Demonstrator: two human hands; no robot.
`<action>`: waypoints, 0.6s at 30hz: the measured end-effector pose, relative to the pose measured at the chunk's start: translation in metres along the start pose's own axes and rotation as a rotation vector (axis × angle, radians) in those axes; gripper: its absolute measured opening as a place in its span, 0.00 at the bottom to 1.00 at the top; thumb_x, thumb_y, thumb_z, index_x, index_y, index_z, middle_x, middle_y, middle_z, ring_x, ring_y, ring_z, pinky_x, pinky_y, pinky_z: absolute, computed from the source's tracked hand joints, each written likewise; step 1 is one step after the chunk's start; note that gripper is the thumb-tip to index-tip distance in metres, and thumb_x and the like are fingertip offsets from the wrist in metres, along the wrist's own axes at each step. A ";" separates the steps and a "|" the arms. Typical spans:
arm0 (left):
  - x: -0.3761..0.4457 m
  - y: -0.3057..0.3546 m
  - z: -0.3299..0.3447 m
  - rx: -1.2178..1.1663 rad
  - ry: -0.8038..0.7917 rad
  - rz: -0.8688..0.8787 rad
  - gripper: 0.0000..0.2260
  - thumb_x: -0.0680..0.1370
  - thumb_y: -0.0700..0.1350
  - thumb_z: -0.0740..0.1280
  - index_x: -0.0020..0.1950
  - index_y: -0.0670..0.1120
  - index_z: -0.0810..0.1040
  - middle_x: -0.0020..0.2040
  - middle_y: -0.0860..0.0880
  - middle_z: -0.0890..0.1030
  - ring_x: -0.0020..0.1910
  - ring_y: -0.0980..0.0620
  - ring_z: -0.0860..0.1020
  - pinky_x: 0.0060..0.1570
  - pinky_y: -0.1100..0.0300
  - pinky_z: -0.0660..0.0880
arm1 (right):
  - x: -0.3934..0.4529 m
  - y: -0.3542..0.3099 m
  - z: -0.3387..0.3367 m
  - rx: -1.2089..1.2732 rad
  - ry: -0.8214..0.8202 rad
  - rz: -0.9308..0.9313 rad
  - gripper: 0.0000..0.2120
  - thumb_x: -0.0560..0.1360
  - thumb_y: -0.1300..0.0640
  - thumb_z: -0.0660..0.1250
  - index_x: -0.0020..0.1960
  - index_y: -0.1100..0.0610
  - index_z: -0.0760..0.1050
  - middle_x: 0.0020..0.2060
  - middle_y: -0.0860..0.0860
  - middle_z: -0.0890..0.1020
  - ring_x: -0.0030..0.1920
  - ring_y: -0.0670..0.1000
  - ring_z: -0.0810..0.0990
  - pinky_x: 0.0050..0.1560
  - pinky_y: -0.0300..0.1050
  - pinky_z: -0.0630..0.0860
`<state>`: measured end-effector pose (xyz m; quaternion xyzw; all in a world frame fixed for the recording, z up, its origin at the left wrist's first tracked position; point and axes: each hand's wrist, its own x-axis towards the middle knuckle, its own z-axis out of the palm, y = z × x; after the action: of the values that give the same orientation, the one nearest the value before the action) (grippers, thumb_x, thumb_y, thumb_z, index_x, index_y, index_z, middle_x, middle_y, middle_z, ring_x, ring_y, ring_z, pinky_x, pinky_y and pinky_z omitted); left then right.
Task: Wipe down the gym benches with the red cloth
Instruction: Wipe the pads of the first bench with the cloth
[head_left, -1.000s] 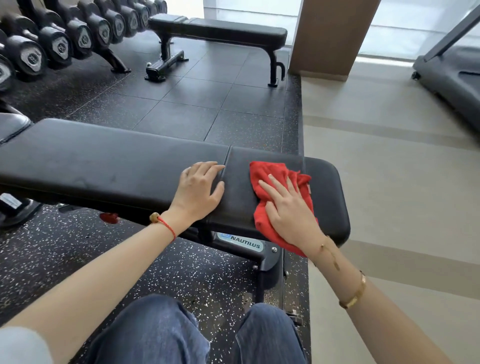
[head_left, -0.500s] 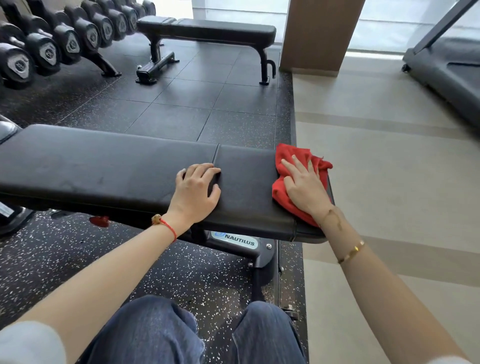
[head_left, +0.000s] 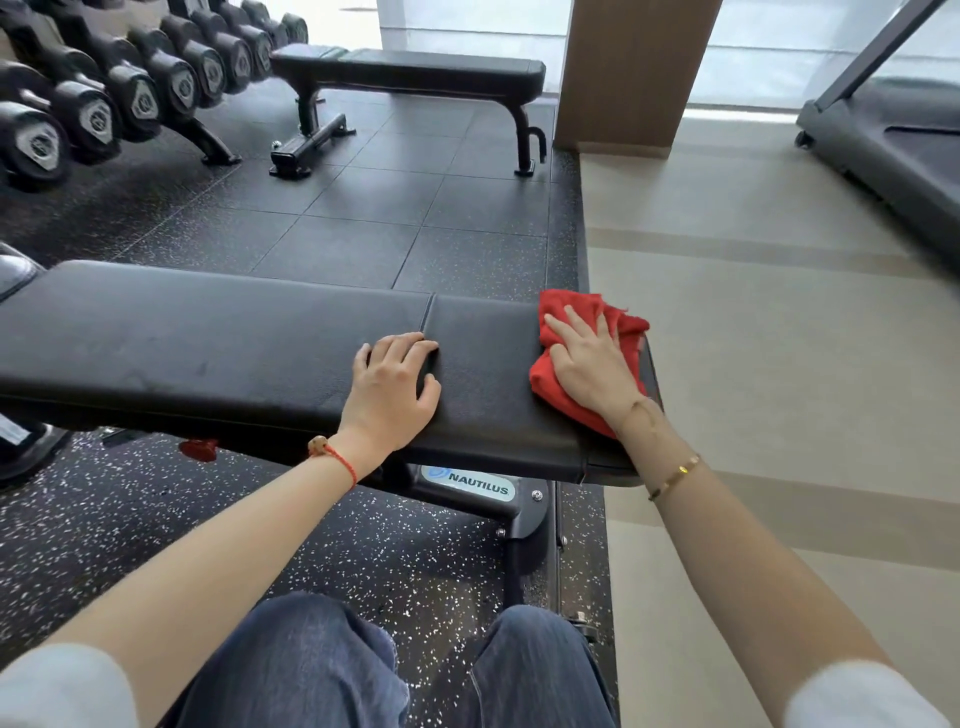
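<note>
A black padded gym bench (head_left: 218, 338) runs across the view in front of me. The red cloth (head_left: 558, 314) lies bunched on the bench's right end, hanging a little over its edge. My right hand (head_left: 589, 364) presses flat on the cloth with straight fingers. My left hand (head_left: 392, 387) rests on the pad at the seam between the two cushions, fingers slightly bent over the seam, holding nothing. A second black flat bench (head_left: 410, 70) stands further back on the dark floor.
A rack of black dumbbells (head_left: 119, 88) lines the far left. A brown pillar (head_left: 634, 73) rises behind the far bench. A treadmill (head_left: 893, 150) sits at the far right on the beige floor. My knees in jeans (head_left: 311, 670) are below the bench.
My right hand slid the red cloth from the middle of the seat pad to the bench's right end. The left hand stayed at the seam.
</note>
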<state>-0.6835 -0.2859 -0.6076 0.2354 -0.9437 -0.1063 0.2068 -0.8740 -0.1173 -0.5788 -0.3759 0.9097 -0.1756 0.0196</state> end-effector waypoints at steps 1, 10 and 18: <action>0.000 0.000 0.000 0.000 0.000 -0.002 0.18 0.78 0.47 0.62 0.68 0.48 0.73 0.69 0.49 0.73 0.70 0.48 0.68 0.73 0.42 0.59 | 0.004 -0.009 0.003 -0.005 0.004 -0.024 0.23 0.81 0.55 0.53 0.76 0.49 0.61 0.78 0.52 0.56 0.78 0.63 0.46 0.77 0.59 0.41; 0.001 -0.004 -0.007 -0.039 0.028 -0.013 0.18 0.77 0.45 0.64 0.67 0.47 0.75 0.68 0.48 0.74 0.70 0.47 0.69 0.72 0.44 0.61 | -0.053 -0.036 0.015 0.099 -0.026 -0.357 0.25 0.78 0.59 0.57 0.75 0.49 0.63 0.77 0.49 0.59 0.79 0.56 0.46 0.78 0.49 0.38; -0.003 -0.059 -0.022 0.085 0.055 -0.052 0.17 0.77 0.46 0.65 0.65 0.48 0.76 0.66 0.49 0.77 0.69 0.46 0.70 0.72 0.44 0.61 | 0.005 -0.035 0.018 0.067 -0.057 -0.184 0.24 0.81 0.56 0.53 0.77 0.50 0.60 0.78 0.51 0.55 0.79 0.59 0.44 0.77 0.52 0.35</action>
<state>-0.6476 -0.3374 -0.6063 0.2715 -0.9348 -0.0648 0.2197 -0.8508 -0.1490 -0.5837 -0.4616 0.8641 -0.1964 0.0416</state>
